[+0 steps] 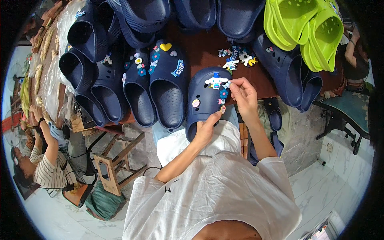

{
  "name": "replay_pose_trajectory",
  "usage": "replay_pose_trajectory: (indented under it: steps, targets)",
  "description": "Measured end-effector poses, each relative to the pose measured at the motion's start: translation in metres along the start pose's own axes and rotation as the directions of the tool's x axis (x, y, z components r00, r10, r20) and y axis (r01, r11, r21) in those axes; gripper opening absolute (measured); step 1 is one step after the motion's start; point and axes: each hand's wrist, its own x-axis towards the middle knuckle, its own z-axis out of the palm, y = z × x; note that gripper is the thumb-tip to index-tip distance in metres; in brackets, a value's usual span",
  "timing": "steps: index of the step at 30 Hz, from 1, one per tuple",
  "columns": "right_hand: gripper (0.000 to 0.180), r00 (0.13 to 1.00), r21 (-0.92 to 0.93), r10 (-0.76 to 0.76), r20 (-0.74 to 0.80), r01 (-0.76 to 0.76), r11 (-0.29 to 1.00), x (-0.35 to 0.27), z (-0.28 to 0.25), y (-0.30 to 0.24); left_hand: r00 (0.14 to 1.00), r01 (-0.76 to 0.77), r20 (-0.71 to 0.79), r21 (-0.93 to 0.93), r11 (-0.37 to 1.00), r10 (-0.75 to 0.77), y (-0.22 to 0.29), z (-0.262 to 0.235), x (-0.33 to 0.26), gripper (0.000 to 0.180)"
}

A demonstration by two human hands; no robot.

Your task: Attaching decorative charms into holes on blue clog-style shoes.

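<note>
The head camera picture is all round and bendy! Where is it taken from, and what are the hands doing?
There's no robot here, just a person's two bare hands. The camera sits on their head and looks down; its very wide lens makes straight edges curve. The left hand holds a dark blue shoe. The right hand pinches a small charm at the shoe's edge. On the reddish-brown table are more blue shoes and a little pile of charms. Bright green shoes are at the upper right.

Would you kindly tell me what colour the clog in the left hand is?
The clog is navy blue, as the head view shows best.
</note>
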Motion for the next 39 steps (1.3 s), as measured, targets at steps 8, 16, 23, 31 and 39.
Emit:
replay_pose_trajectory:
  steps: [8, 16, 23, 31, 39]
  targets:
    - [0.008, 0.998, 0.106, 0.007, -0.059, -0.001, 0.994, 0.000, 0.011, -0.001, 1.000, -0.015, -0.021, 0.082, 0.997, 0.017, -0.002, 0.003, 0.000, 0.023]
    - [0.010, 0.989, 0.117, 0.039, -0.140, -0.023, 0.993, 0.000, 0.016, 0.009, 0.999, -0.034, 0.041, 0.244, 0.969, 0.025, 0.003, 0.007, -0.003, 0.027]
    - [0.010, 0.982, 0.239, 0.184, -0.053, -0.166, 0.957, 0.003, 0.003, 0.005, 1.000, -0.003, 0.027, 0.338, 0.941, -0.007, 0.001, 0.004, -0.004, 0.022]
    - [0.012, 0.995, 0.039, 0.057, -0.083, -0.054, 0.998, 0.001, 0.004, 0.015, 0.999, -0.045, 0.033, 0.288, 0.956, 0.037, 0.006, 0.007, -0.002, 0.022]
    - [0.012, 0.989, 0.010, 0.142, 0.038, -0.143, 0.990, 0.007, -0.009, 0.002, 0.999, -0.009, 0.033, 0.294, 0.956, -0.001, 0.004, 0.005, -0.005, 0.024]
